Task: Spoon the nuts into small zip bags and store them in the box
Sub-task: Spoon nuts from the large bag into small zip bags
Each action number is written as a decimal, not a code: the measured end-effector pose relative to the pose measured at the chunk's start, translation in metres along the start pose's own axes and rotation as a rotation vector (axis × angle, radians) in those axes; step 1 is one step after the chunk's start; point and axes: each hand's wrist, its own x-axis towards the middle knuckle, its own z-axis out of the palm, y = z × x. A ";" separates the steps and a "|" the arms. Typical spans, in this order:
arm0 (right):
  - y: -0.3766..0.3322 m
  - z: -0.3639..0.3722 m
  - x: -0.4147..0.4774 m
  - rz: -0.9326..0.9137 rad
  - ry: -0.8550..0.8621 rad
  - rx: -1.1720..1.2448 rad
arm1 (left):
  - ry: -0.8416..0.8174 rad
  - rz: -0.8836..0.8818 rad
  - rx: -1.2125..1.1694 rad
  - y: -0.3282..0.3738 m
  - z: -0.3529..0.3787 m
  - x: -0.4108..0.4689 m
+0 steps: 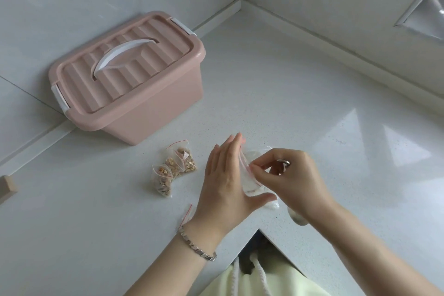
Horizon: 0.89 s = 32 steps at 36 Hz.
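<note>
My left hand [225,175] holds a small clear zip bag [249,186] upright between its straight fingers and the thumb below it. My right hand [290,175] pinches the bag's red zip strip at its mouth. A small shiny metal piece [285,163] shows among the right fingers; I cannot tell what it is. Three filled bags of nuts [174,168] lie in a cluster on the white counter [312,115], left of my hands. The pink box [129,74] stands behind them against the wall, its lid closed with a white handle.
A few empty zip bags [186,215] lie by my left wrist. A pale rounded object [298,217] is half hidden under my right wrist. A wooden block [7,187] sits at the far left edge. Walls meet in a corner behind the counter.
</note>
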 end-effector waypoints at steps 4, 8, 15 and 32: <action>-0.001 0.005 -0.001 -0.005 -0.012 0.019 | 0.141 -0.019 -0.008 0.002 0.002 0.002; -0.002 0.007 -0.003 -0.034 0.000 -0.065 | 0.196 -0.002 0.011 -0.002 0.004 -0.001; 0.001 0.015 -0.002 -0.094 0.063 -0.197 | 0.269 -0.022 -0.084 0.005 0.005 -0.009; 0.011 -0.041 0.009 -0.096 0.288 -0.230 | 0.142 -0.474 -0.186 -0.035 -0.010 -0.025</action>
